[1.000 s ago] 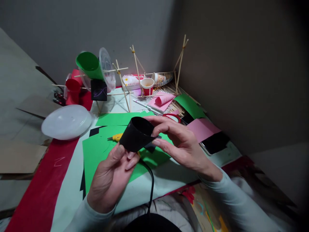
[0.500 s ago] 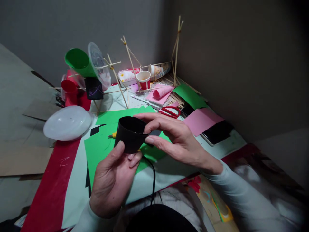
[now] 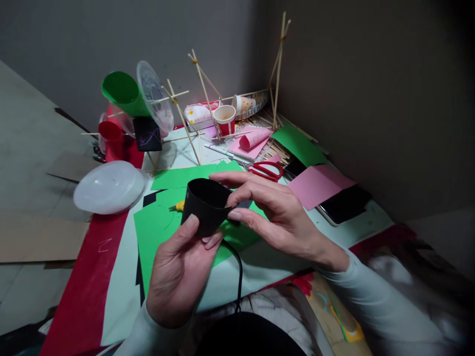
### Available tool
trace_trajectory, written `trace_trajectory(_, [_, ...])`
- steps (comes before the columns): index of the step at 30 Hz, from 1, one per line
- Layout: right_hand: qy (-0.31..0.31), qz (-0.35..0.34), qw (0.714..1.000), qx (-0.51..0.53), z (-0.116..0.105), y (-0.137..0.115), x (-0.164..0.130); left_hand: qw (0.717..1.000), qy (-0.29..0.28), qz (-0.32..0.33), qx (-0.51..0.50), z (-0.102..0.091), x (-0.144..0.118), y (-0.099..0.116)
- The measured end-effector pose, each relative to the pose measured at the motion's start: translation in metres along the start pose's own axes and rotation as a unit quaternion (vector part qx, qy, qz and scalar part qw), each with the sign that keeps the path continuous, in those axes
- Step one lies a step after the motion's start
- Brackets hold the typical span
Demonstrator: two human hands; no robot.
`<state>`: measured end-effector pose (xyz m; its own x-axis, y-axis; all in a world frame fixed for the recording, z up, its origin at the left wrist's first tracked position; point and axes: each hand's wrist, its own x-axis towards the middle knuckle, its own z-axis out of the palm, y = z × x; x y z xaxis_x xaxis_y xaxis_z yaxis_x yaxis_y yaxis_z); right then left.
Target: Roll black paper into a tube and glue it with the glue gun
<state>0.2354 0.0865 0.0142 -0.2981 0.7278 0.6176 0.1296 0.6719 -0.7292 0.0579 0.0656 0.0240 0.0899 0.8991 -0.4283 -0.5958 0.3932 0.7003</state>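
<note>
Both hands are up over the work surface, sharing one piece: a black paper strip curled into an open ring. The left hand has it from below, thumb pressed on the near outer wall and fingertips tucked under the lower edge, so the loop keeps its round shape instead of springing flat. The right hand comes in from the other side, thumb and forefinger closed on the spot where the strip's ends overlap, a short tail of black paper poking out just past those fingertips. That pinch looks like what holds the seam together.

Directly under the fingers lie bright green paper sheets, with a small yellow-handled tool peeking out just behind the ring. A thin black cord runs down from beneath the left fingers toward the person's lap. Beyond the right knuckles sit red-handled scissors and a pink paper sheet. Farther past the left thumb rests a translucent white plastic lid, and behind it a wooden skewer frame carrying a green paper cone.
</note>
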Motion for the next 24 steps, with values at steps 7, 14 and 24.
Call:
trace_trajectory(7, [-0.007,0.006,1.000,-0.004,-0.003,0.000,-0.001,1.000,-0.021,0.002,-0.005,0.004,0.003,-0.001])
trace_trajectory(14, [0.016,0.011,1.000,-0.014,0.001,0.001,-0.001,0.999,0.002,0.037,-0.016,0.003,0.006,-0.009])
trace_trajectory(24, [0.071,0.082,0.993,0.042,-0.013,0.000,0.000,0.997,0.011,0.065,0.050,-0.025,-0.010,-0.006])
